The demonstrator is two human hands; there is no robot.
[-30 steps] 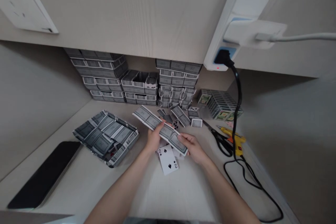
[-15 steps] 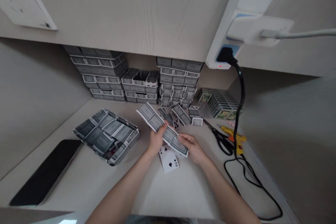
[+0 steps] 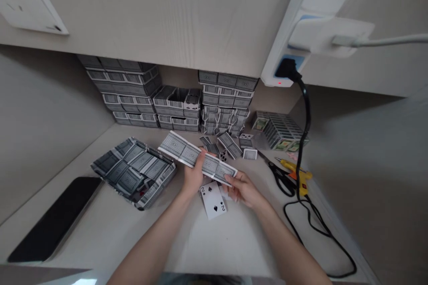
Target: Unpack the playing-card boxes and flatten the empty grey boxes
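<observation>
A long strip of joined playing cards (image 3: 182, 149), patterned backs up, slants across the middle of the desk. My left hand (image 3: 195, 177) grips it near its middle, thumb on top. At the strip's lower right end, my right hand (image 3: 244, 189) pinches the edge between thumb and fingers. Beneath the strip, a two of spades (image 3: 213, 202) lies face up on the desk. To the left sits an open box made of playing cards (image 3: 137, 173). Several loose cards (image 3: 230, 144) lie just beyond my hands.
Card-built boxes (image 3: 133, 84) are stacked at the back under the overhang, with another stack (image 3: 227, 98) beside them. Scissors (image 3: 282, 180) and a yellow glue gun (image 3: 303, 180) lie right, near a hanging black cable (image 3: 306, 111). A dark phone-like slab (image 3: 56, 218) lies left.
The card strip has shifted left and turned closer to level, its far end now over the edge of the open card box. Both hands have moved with it, still holding it.
</observation>
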